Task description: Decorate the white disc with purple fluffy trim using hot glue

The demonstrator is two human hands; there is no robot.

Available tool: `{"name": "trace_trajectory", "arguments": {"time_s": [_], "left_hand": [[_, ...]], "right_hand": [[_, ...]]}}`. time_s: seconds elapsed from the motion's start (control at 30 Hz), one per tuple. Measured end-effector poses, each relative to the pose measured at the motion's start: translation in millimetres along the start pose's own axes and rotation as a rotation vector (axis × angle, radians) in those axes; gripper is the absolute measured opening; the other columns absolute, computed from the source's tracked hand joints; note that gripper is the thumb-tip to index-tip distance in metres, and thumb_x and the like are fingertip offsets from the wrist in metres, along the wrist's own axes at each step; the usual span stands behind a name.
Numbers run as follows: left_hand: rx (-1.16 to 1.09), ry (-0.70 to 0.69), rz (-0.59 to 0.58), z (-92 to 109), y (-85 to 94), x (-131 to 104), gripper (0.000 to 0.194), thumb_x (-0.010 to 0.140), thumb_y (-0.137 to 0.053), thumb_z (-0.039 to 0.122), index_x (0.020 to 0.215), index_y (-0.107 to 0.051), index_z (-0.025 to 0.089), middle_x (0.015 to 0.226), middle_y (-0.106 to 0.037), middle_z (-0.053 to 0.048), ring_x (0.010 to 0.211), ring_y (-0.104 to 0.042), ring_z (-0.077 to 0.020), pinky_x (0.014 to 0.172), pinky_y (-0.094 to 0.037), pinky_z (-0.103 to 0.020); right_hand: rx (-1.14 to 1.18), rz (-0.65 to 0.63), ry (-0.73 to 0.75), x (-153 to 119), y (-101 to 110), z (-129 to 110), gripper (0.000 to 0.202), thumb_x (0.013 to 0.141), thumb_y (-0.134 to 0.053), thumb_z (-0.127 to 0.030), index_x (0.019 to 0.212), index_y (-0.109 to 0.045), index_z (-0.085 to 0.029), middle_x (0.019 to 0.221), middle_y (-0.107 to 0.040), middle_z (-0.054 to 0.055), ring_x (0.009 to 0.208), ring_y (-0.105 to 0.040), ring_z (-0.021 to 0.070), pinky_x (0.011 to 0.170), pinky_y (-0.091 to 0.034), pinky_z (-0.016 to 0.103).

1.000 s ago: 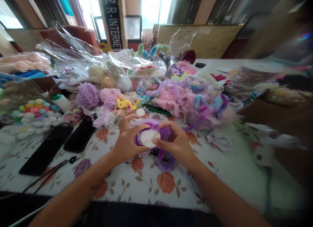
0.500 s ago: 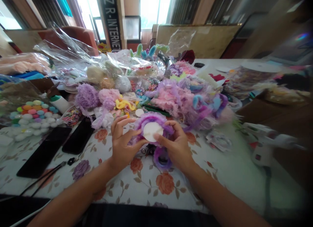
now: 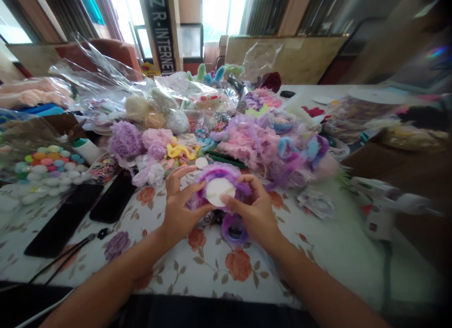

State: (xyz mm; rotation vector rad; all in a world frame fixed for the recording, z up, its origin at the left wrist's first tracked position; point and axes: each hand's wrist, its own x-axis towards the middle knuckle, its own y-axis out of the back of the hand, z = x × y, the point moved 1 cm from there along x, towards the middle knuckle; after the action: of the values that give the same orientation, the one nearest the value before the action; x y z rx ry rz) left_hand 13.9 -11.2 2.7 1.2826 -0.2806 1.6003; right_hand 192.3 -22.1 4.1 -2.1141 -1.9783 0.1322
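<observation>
Two flat black devices (image 3: pixel 64 220) side by side on a floral tablecloth (image 3: pixel 173 262), multicoloured pompoms (image 3: pixel 52 159) just beyond and, across the room from me, a reddish chair (image 3: pixel 122 55) beside a dark lettered sign (image 3: pixel 159 31).

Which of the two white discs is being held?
The larger disc, ringed by purple fuzz and held by the right hand; the smaller disc lies beyond the left hand, unheld.

On my feed I've got a flowery tablecloth (image 3: pixel 165 283) with two flat black slabs (image 3: pixel 65 220) and a fluffy pink-purple heap (image 3: pixel 247 140) on it.
</observation>
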Motion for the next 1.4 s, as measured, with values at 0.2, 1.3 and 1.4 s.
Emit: {"name": "trace_trajectory", "arguments": {"time_s": [0.2,1.3,1.4], "left_hand": [[-0.088,0.05,-0.172,-7.2,-0.2,-0.1,0.052,0.067,-0.082,0.047,0.111,-0.066,0.025,0.133,-0.052,-0.013,0.13,-0.046,-0.0335,0.109,-0.038,-0.057],[-0.072,0.062,-0.407,-3.2,5.9,5.0,0.052,0.059,-0.087,0.04,0.106,-0.068,0.029,0.119,-0.058,-0.009,0.13,-0.044,-0.0366,0.108,-0.041,-0.055],[-0.046,0.042,-0.28,-4.3,4.7,5.4,0.053,0.06,-0.085,0.05,0.105,-0.069,0.027,0.12,-0.055,-0.01,0.13,-0.043,-0.037,0.11,-0.038,-0.057]], "right_hand": [[-0.086,-0.094,0.022,5.1,3.0,-3.0,0.043,0.059,-0.088,-0.03,0.088,-0.056,-0.025,0.08,-0.06,-0.003,0.066,-0.056,0.0135,0.057,-0.05,0.025],[-0.235,-0.271,-0.057,5.9,6.3,-4.3,0.041,0.061,-0.086,-0.029,0.09,-0.058,-0.023,0.075,-0.053,-0.005,0.061,-0.047,0.0104,0.055,-0.042,0.024],[-0.125,-0.218,-0.073,8.7,6.8,-2.3,0.047,0.056,-0.089,-0.029,0.09,-0.057,-0.023,0.076,-0.056,-0.004,0.061,-0.052,0.0112,0.056,-0.047,0.025]]}}
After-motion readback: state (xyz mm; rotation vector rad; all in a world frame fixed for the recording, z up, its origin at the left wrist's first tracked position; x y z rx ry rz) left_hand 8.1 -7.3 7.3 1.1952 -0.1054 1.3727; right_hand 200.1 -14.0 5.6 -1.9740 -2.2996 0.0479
